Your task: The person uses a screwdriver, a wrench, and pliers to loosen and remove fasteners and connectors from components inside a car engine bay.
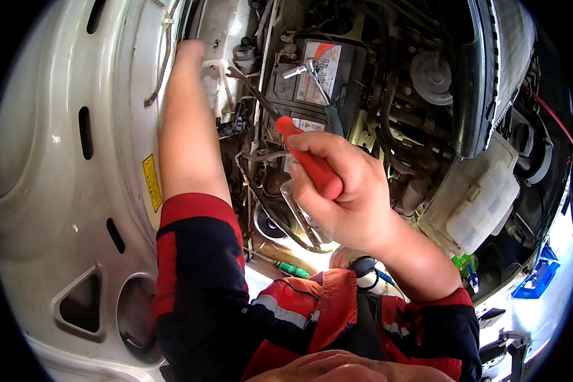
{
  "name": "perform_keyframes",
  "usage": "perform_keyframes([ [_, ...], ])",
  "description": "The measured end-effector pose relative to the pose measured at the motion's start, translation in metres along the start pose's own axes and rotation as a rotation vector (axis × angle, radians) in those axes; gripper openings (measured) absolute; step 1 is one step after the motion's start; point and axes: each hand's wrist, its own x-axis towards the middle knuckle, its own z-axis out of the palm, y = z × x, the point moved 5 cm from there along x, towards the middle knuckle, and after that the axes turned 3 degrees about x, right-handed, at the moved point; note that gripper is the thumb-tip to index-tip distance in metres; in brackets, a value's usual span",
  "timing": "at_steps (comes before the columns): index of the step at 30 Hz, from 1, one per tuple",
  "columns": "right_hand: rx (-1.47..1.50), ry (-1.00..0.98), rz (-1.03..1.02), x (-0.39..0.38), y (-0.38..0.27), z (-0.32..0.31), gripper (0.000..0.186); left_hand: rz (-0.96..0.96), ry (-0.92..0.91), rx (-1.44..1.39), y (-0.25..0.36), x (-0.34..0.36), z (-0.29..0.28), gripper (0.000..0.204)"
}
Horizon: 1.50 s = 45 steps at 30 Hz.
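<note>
A red-handled forked pry tool (312,164) is gripped in my right hand (350,191), fingers and thumb wrapped round the handle. Its dark shaft points up and left over the engine bay, and the split tip lies near a small capped reservoir (245,58). My left arm stretches far forward along the white body panel. Only the back of my left hand (191,51) shows at the panel's edge; its fingers are hidden. Just beyond my right hand, a ratchet wrench (318,79) with a socket lies across the car battery (350,70).
The raised silver hood (57,191) fills the left side. Hoses and engine parts crowd the middle. A translucent plastic box (484,204) sits at the right, with a blue tray (538,274) beyond it. A green-handled tool (293,270) lies near my body.
</note>
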Motion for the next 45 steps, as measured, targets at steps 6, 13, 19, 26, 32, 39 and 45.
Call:
perform_keyframes([
  [6, -0.003, 0.006, 0.017, -0.004, 0.007, -0.001, 0.028, 0.045, -0.011, 0.214, 0.008, -0.023, -0.011, 0.055],
  [13, -0.014, 0.013, -0.033, -0.007, -0.002, -0.001, 0.028, 0.034, 0.101, -0.142, -0.009, -0.025, -0.014, 0.058],
  [19, -0.001, 0.015, -0.026, -0.004, 0.000, -0.001, 0.028, 0.044, 0.172, 0.155, -0.006, -0.030, -0.025, 0.054],
  [26, -0.006, 0.014, -0.025, -0.002, 0.004, -0.001, 0.032, 0.324, 0.304, -0.061, -0.020, -0.098, -0.036, 0.038],
  [32, 0.012, 0.028, -0.044, -0.011, 0.000, -0.001, 0.031, -0.086, -0.466, -1.338, -0.027, -0.189, -0.036, 0.016],
  [39, -0.030, 0.035, -0.052, -0.041, -0.042, -0.027, 0.030, -0.137, -0.943, -1.676, -0.027, -0.290, -0.056, 0.014],
  [45, 0.177, 0.080, -0.018, -0.119, -0.082, -0.103, 0.028, -0.228, -1.167, -1.763, -0.029, -0.408, -0.082, 0.012],
])
